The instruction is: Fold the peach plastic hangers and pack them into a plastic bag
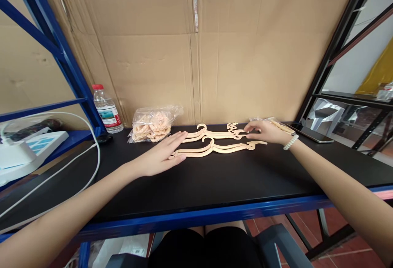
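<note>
Two pale carved wooden scroll appliques lie lengthwise on the black table top, one behind the other. The front applique (229,149) has a curl at its middle and a scrolled right end. Behind it is the similar back applique (215,134), with small curled bits near its right end. My left hand (167,153) lies with fingers stretched out over the left ends of both, covering part of them. At the right end of the back applique, my right hand (265,131) has its fingers bent and pinched on the carved end; a beaded bracelet circles that wrist.
A clear bag of carved wooden flowers (152,127) and a water bottle (107,110) stand back left. To the right are a phone (310,132) and a bag of wooden pieces (281,125). A white cable (98,153) loops at left. Cardboard (273,55) walls the back.
</note>
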Motion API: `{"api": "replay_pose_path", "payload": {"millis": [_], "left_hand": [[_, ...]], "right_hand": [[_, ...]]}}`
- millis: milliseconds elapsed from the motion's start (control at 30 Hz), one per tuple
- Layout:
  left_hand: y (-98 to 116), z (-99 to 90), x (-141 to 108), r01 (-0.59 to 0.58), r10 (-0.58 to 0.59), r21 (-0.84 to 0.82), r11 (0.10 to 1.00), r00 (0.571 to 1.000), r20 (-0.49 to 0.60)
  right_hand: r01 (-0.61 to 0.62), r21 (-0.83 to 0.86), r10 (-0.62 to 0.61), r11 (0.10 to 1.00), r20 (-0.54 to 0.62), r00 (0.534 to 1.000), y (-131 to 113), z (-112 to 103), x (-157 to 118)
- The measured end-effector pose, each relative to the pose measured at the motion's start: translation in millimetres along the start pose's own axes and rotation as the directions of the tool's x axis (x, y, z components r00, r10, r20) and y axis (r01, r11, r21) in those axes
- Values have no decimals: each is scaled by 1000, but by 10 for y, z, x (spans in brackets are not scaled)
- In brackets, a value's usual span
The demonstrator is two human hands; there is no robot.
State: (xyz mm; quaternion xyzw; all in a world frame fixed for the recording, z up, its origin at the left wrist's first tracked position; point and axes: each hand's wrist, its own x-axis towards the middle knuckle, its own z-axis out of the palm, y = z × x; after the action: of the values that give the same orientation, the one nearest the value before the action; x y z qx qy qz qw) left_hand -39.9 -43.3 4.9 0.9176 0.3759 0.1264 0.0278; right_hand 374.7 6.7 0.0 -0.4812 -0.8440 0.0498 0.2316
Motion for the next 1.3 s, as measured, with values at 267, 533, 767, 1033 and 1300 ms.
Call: {"api": "replay_pose_path", "payload": {"millis": [267,533,767,1033,1300], "left_hand": [[8,-14,476,82,-109,-176,981,982,-152],[-286,117,341,64,-120,-219,974,960,-252],[-255,173,387,53,-132,-251,966,942,-308],[-118,99,379,49,-134,-260,964,938,-320],[-277,-69,335,108,-320,-441,891,838,-442]], "right_hand": [[-105,-253,94,962,-56,994,35,135,749],[-31,-319,55,947,66,996,155,490,1064],[3,-377,42,926,112,993,143,526,944],[-21,-426,91,905,145,985,153,574,919],[-18,-451,84,892,126,989,190,584,941]]}}
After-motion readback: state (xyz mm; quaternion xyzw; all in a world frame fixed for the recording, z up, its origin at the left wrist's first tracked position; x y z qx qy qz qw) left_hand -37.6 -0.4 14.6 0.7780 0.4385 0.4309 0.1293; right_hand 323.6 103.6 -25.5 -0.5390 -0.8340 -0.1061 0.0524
